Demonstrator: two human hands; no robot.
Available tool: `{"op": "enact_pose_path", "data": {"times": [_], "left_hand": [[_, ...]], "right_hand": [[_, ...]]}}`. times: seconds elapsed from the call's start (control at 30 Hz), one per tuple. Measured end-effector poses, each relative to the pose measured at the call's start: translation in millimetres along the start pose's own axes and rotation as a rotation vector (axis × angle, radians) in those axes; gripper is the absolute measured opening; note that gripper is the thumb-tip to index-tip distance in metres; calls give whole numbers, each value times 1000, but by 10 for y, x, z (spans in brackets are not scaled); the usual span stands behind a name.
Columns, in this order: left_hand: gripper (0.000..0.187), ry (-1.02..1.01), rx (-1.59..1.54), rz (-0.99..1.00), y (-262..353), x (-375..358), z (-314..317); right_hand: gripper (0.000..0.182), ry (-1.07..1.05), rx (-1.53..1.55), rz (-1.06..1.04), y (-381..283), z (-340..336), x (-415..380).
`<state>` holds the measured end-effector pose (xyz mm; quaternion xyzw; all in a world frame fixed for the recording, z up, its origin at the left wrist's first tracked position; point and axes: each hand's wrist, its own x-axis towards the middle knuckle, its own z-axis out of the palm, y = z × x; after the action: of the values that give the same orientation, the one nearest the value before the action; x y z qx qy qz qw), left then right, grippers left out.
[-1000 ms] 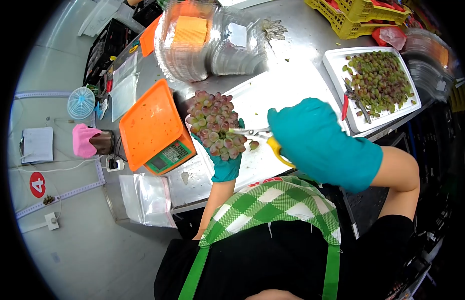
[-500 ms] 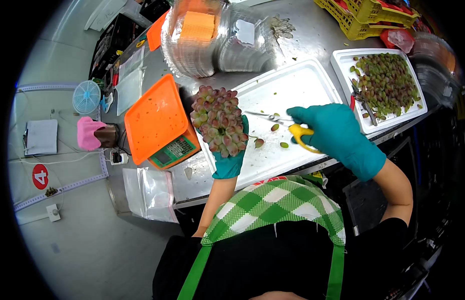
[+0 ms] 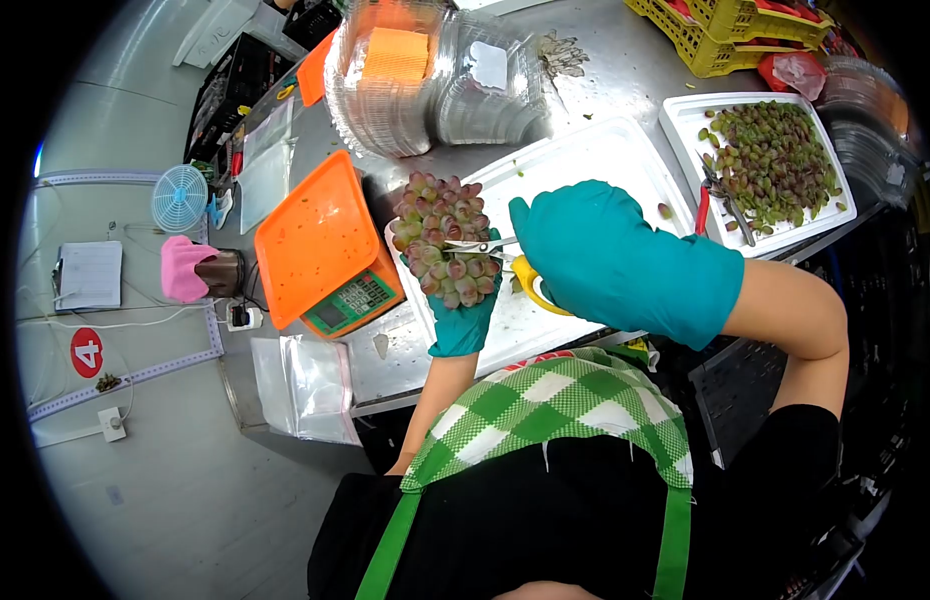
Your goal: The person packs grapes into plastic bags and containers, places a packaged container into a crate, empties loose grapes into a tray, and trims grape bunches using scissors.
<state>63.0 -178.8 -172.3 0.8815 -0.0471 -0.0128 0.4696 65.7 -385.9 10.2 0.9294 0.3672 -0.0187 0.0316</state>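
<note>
A bunch of reddish-green grapes (image 3: 440, 225) is held up over the left end of a white tray (image 3: 625, 150) by my left hand (image 3: 463, 325), in a teal glove. The bunch hides most of those fingers. My right hand (image 3: 610, 255), gloved the same way, grips yellow-handled scissors (image 3: 530, 285). The scissors' blades reach across the front of the bunch, among the grapes. A loose grape (image 3: 665, 211) lies in the tray to the right of my right hand.
An orange scale (image 3: 320, 240) stands left of the bunch. Clear plastic containers (image 3: 415, 80) are stacked behind. A second white tray (image 3: 675, 120) at right holds many loose grapes and red-handled snips (image 3: 703, 205). Plastic bags (image 3: 305, 385) lie at the front left; yellow crates (image 3: 705, 45) stand at the back.
My right hand has moved left, bringing the scissors from beside the bunch onto its front. The bunch has shifted slightly right and turned a little in my left hand.
</note>
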Motion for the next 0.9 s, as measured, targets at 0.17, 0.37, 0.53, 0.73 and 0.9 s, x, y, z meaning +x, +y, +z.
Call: {"op": "enact_pose_path", "data": {"times": [0.17,0.37,0.53,0.73,0.9], "left_hand": [[48,111,188,161,40,-50,-11],[47,87,-27,20,78,-53,39],[39,-339,-1914,175,-50,-35,235],[43,-118,-1571,-249,15,-153,266],[35,-134,-1094,-105,127,-235,277]], "right_hand": [[30,-171,59,-14,27,-241,34],[30,354,632,23,62,-117,221],[22,502,545,-209,-37,185,504],[29,292,508,-141,-138,402,683],[23,472,307,-276,-147,437,667]]}}
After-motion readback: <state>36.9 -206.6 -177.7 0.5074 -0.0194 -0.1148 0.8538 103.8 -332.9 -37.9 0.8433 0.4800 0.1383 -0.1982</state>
